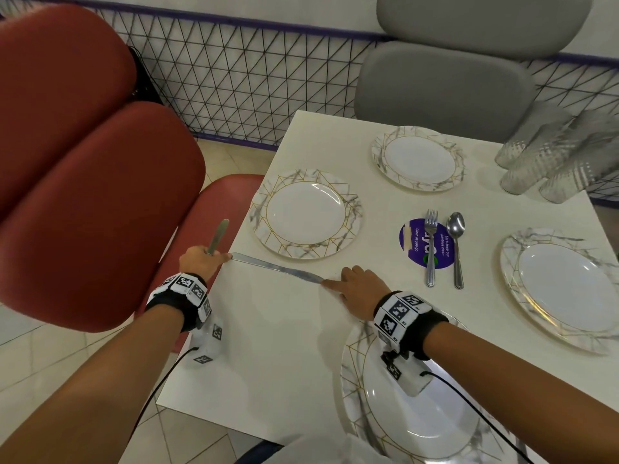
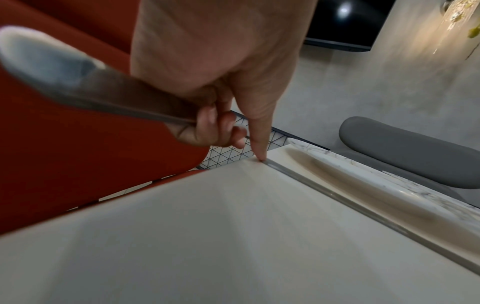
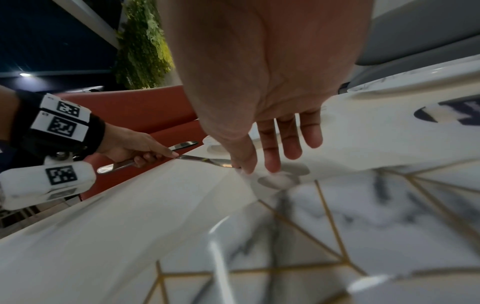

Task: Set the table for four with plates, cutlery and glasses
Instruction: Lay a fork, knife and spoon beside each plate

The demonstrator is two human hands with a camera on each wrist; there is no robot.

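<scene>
White table [image 1: 284,346] in a dining area, red chair [image 1: 83,195] at frame left, grey chair [image 1: 445,82] at top, wire-mesh rail behind. Four marble-pattern plates are laid out: upper centre [image 1: 418,158], centre-left [image 1: 306,214], right edge [image 1: 566,289], bottom [image 1: 418,413]. Glasses [image 1: 552,162] are clustered at upper right, not yet distributed. A fork [image 1: 430,249] and spoon [image 1: 456,246] lie mid-table by a purple sticker [image 1: 427,244].

A knife [image 1: 278,267] lies flat just below the centre-left plate. Its one end is touched by the left hand's [image 1: 201,262] extended index finger, the other by the right hand's [image 1: 360,289] straight fingertips; right hand flat, nothing gripped. A second cutlery piece [image 1: 217,236] is clamped in the left hand's curled fingers, its end sticking out past the table edge.

Judged step: knife being aligned beside the plate.

Risks:
- knife end sits at the table edge; an uneven push could send it off
- the clamped piece could slip, grip being shared with the pointing finger
- right wrist hangs over the bottom plate; plate could be knocked
</scene>
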